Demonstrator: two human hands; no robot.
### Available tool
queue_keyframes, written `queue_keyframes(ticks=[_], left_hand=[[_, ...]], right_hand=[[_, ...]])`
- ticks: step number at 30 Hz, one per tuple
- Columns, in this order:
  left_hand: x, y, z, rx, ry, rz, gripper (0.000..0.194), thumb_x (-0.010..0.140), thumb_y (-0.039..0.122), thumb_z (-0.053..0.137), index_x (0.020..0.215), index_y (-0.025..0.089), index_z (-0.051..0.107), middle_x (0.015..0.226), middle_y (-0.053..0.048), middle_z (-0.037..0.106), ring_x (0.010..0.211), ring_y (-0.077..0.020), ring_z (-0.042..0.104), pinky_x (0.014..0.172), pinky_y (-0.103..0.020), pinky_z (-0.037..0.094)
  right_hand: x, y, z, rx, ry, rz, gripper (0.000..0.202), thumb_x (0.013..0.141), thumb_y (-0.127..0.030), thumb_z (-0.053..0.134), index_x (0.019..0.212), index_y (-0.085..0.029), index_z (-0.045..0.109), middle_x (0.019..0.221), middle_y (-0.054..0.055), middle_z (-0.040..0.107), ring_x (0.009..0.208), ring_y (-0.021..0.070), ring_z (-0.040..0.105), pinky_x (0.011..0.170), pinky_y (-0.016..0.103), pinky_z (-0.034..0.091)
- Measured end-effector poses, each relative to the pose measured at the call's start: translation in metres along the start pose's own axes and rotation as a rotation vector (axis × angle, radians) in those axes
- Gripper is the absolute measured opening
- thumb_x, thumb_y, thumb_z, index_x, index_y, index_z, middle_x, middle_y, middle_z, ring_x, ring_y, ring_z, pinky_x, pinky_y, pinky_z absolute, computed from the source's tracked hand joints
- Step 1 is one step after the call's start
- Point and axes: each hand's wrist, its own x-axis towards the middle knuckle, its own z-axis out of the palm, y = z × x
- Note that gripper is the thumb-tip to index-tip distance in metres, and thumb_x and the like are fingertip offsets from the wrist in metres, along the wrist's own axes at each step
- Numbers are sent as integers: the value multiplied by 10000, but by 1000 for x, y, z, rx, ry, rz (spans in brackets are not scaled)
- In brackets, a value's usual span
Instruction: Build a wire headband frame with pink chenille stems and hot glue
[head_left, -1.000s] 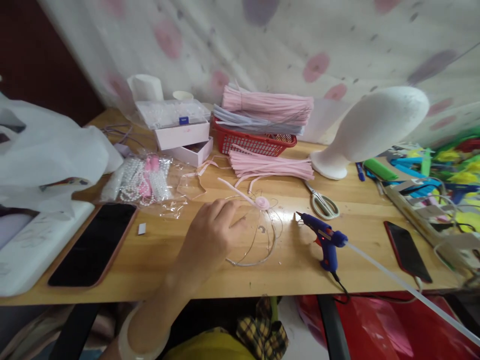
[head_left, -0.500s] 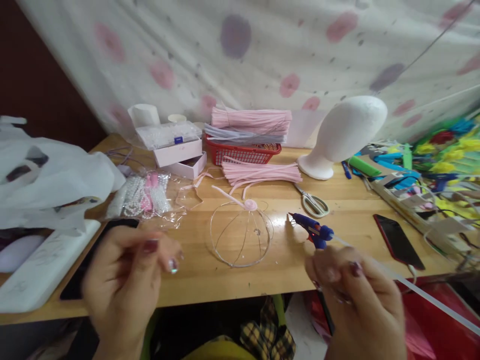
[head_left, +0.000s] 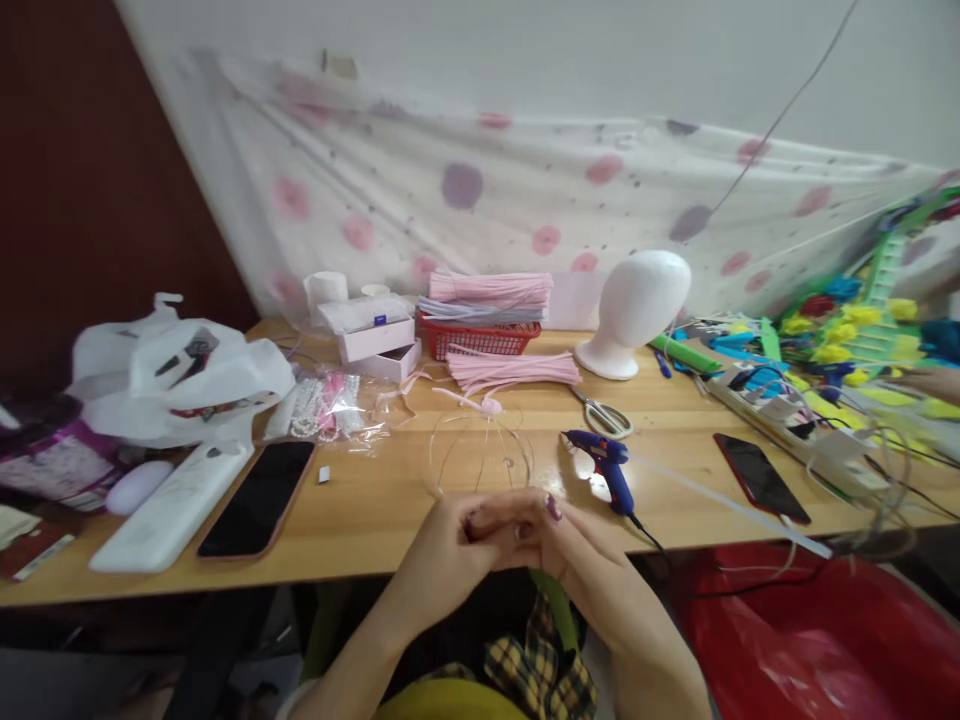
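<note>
My left hand (head_left: 461, 540) and my right hand (head_left: 581, 555) are clasped together at the table's front edge, fingers folded against each other. No object shows in them, though the inner fingers are partly hidden. Just beyond lies a round wire frame (head_left: 433, 458), its near rim covered by my hands. A pink fuzzy coil (head_left: 491, 406) with a loose tail sits on top of the frame. To the right of it a blue glue gun (head_left: 606, 460) rests on the table, a long clear glue stick (head_left: 739, 505) extending from its back. Scissors (head_left: 609, 420) lie behind the glue gun.
Pink pipe cleaners (head_left: 514, 371) lie before a red basket (head_left: 480, 340). A white foam head (head_left: 637, 310) stands right of it. Phones (head_left: 259, 500), (head_left: 759, 478) flank the workspace. Bagged beads (head_left: 322, 405) sit left; a power strip (head_left: 787, 430) and another person's arm (head_left: 934, 383) are right.
My hands have come together from opposite sides to the middle. My right hand has left the glue gun, which now lies on the table. The camera view has tilted up.
</note>
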Motion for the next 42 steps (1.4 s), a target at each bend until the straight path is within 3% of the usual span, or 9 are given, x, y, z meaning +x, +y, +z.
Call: queue_keyframes(ticks=[6, 11, 14, 21, 25, 30, 33, 37, 42], left_hand=[[-8, -4, 0, -183, 127, -38, 192, 673, 366, 793, 754, 193, 806, 651, -12, 684, 616, -141, 579, 567, -232, 432], [-11, -2, -7, -249, 169, -118, 433, 622, 556, 823, 690, 132, 769, 390, 91, 315, 372, -26, 192, 387, -198, 111], [-11, -1, -15, -332, 244, -102, 516, 611, 602, 823, 746, 108, 757, 423, 123, 227, 395, -16, 140, 399, -184, 99], [-1, -5, -37, -437, 546, 150, 341, 689, 425, 846, 808, 120, 748, 841, -55, 689, 715, -90, 585, 602, -172, 466], [5, 2, -50, -728, 545, 83, 191, 876, 274, 676, 737, 145, 651, 835, -38, 697, 752, -99, 647, 669, -192, 534], [9, 18, -63, -800, 420, -2, 268, 960, 210, 515, 693, 182, 518, 480, 105, 273, 334, -52, 209, 315, -162, 226], [14, 14, -63, -517, 459, 39, 262, 926, 313, 571, 702, 178, 581, 490, 106, 231, 356, -53, 170, 334, -168, 188], [24, -5, -56, 461, 555, 371, 209, 877, 347, 643, 863, 185, 774, 555, 29, 488, 486, -86, 430, 468, -198, 333], [42, -27, -55, 1260, 369, 620, 271, 956, 298, 548, 1126, 270, 758, 534, 14, 528, 484, -117, 427, 484, -247, 260]], right_hand=[[3, -6, 4, 183, -17, 78, 443, 864, -581, 638, 1083, -207, 729, 1068, 104, 749, 845, 205, 724, 781, 358, 594], [2, -6, 8, 220, -10, 41, 417, 860, -554, 655, 1084, -210, 731, 1224, 112, 705, 959, 228, 718, 847, 365, 572], [2, -5, 6, 195, 11, 23, 435, 867, -569, 640, 1103, -215, 728, 1245, 107, 699, 1021, 249, 712, 928, 382, 532], [5, 4, -4, 104, 273, -147, 248, 795, -427, 779, 897, -205, 737, 925, 58, 752, 877, 200, 702, 940, 393, 509], [6, 6, -7, 62, 268, -106, 276, 785, -441, 786, 810, -172, 727, 777, 47, 722, 755, 159, 670, 809, 311, 533], [12, 12, -15, 243, 280, -77, 297, 740, -441, 808, 814, -166, 724, 627, 7, 634, 558, 115, 574, 538, 234, 481], [16, 16, -22, 236, 375, -130, 279, 771, -432, 777, 794, -162, 711, 571, -18, 565, 495, 92, 493, 478, 215, 407], [18, 16, -30, 144, 462, -187, 288, 793, -446, 753, 754, -169, 689, 533, -35, 521, 483, 80, 455, 479, 207, 354], [15, 18, -34, 67, 444, -195, 282, 847, -457, 701, 783, -183, 682, 539, -38, 532, 508, 89, 467, 529, 227, 372]])
